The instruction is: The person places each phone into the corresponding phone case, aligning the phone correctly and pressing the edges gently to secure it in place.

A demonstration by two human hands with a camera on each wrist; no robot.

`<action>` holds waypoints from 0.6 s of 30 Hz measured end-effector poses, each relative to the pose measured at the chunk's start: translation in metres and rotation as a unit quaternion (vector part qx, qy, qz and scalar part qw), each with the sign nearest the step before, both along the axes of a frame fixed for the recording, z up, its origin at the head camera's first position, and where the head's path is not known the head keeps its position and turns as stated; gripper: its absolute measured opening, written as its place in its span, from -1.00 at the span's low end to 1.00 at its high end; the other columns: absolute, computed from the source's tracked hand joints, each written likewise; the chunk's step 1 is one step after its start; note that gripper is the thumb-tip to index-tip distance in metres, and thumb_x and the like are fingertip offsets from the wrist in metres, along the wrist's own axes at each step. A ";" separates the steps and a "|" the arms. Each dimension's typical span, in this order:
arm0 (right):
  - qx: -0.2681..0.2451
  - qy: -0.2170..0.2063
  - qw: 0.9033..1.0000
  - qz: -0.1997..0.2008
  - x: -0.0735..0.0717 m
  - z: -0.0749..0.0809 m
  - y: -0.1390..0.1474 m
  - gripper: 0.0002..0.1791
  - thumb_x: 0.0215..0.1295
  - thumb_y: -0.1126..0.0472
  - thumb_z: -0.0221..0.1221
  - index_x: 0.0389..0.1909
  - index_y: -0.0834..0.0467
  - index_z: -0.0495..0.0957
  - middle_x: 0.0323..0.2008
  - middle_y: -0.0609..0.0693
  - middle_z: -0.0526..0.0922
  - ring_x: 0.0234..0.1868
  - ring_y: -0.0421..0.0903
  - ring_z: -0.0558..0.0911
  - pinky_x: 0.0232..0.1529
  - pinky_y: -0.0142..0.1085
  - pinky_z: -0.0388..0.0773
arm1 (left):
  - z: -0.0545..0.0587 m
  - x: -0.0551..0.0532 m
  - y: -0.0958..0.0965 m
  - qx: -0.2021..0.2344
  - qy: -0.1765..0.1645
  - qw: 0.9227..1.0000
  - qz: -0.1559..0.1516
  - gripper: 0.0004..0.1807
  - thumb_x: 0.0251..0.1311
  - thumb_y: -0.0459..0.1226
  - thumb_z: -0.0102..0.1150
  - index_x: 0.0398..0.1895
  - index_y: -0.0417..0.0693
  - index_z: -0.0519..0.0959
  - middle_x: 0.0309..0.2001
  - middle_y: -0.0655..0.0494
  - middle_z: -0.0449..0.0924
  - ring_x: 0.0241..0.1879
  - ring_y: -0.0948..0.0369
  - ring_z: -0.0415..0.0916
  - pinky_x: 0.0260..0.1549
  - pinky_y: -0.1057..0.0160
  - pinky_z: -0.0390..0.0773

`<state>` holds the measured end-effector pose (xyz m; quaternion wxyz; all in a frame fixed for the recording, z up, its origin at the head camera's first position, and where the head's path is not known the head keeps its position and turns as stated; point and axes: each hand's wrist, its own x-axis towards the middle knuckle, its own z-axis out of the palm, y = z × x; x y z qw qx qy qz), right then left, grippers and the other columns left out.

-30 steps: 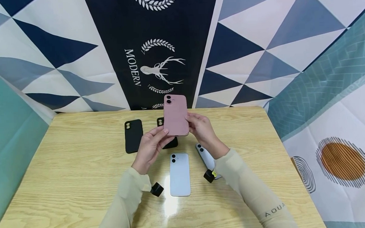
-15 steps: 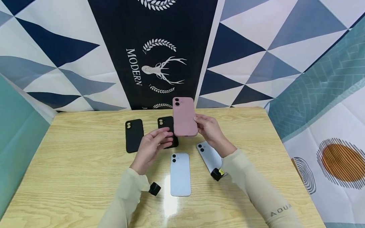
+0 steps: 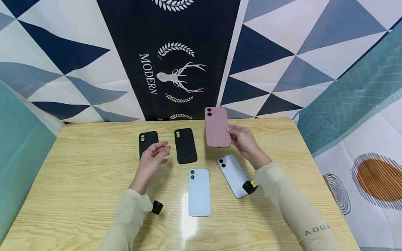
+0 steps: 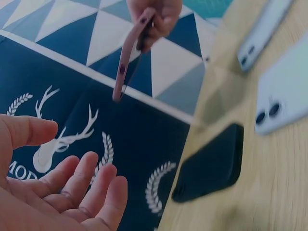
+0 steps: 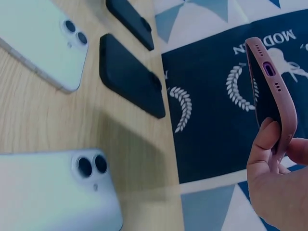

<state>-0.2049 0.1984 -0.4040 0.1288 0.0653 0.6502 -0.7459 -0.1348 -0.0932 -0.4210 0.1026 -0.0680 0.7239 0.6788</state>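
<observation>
And here's the pink phone [image 3: 217, 126], up in the air over the far edge of the table [image 3: 73, 181], its back towards the head camera and its two lenses at its own eleven o'clock corner! The right hand [image 3: 246, 140] has it, pinching the edge at four o'clock between thumb and fingers; the right wrist view shows the dark front face and the port in the short end.

Over to the left hand [image 3: 150, 162]: fingers spread and loosely bent, thumb well apart from them, and in the head view it covers the lower end of the left black case [image 3: 147, 139].

Now take the white phone [image 3: 199, 194], lying lenses-up on the table, as the centre of our clock. The pink phone hangs near one o'clock, the right hand between one and two. At two o'clock lies the silver phone [image 3: 232, 172], slanted, a small black block [image 3: 249, 187] at the right cuff overlapping its lower end. The right black case [image 3: 186, 145] sits between eleven and twelve, apart from everything, its left neighbour between ten and eleven, the left hand at ten.
</observation>
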 end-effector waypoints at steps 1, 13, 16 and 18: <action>0.000 -0.002 1.000 -0.001 -0.001 -0.001 0.002 -0.53 0.43 0.33 -0.13 0.27 0.50 0.15 -0.47 -0.22 0.58 -0.43 -0.36 0.54 -0.36 -0.56 0.51 | -0.001 0.000 -0.002 -0.005 -0.001 1.000 0.002 -0.54 0.34 -0.15 0.00 0.25 -0.11 0.32 0.19 -0.08 0.42 0.16 0.06 0.40 0.12 0.10 0.47; 0.025 -0.036 0.999 -0.022 -0.007 -0.018 0.017 -0.53 0.44 0.28 -0.11 0.28 0.45 0.18 -0.49 -0.21 0.54 -0.46 -0.35 0.48 -0.44 -0.57 0.44 | -0.004 0.004 -0.018 -0.012 -0.009 1.000 0.018 -0.55 0.36 -0.15 -0.02 0.25 -0.13 0.33 0.23 -0.13 0.38 0.18 0.05 0.37 0.17 0.00 0.42; 0.032 -0.043 0.998 -0.024 -0.010 -0.022 0.020 -0.53 0.44 0.27 -0.11 0.28 0.43 0.20 -0.51 -0.21 0.53 -0.48 -0.35 0.45 -0.47 -0.57 0.40 | -0.006 0.004 -0.021 -0.012 -0.010 1.000 0.021 -0.55 0.36 -0.15 -0.02 0.24 -0.12 0.33 0.22 -0.12 0.38 0.19 0.06 0.36 0.17 0.00 0.42; 0.033 -0.046 0.998 -0.025 -0.011 -0.025 0.022 -0.53 0.44 0.27 -0.11 0.28 0.43 0.20 -0.51 -0.20 0.52 -0.48 -0.34 0.44 -0.47 -0.57 0.39 | -0.006 0.004 -0.022 -0.008 -0.011 1.000 0.021 -0.54 0.35 -0.14 -0.02 0.25 -0.13 0.32 0.23 -0.11 0.38 0.20 0.07 0.35 0.17 -0.01 0.41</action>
